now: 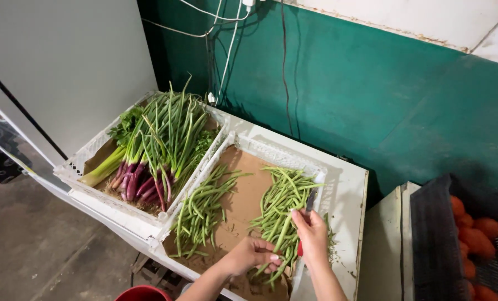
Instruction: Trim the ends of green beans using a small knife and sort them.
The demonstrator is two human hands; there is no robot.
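A white plastic crate (271, 149) lined with brown cardboard holds two heaps of green beans: a left heap (201, 209) and a right heap (282, 203). My left hand (253, 255) rests on the near end of the right heap, fingers curled around several beans. My right hand (311, 234) is just beside it over the crate's right rim, gripping a knife (309, 207) with a red handle; its dark blade points away over the beans.
A second white crate (79, 161) to the left holds purple-stemmed spring onions (159, 150) and leafy greens. Both stand on a white surface (349, 195). A dark crate (435, 239) with orange fruit (474, 228) sits right. A green wall with cables lies behind; a red bucket rim (143, 292) shows below.
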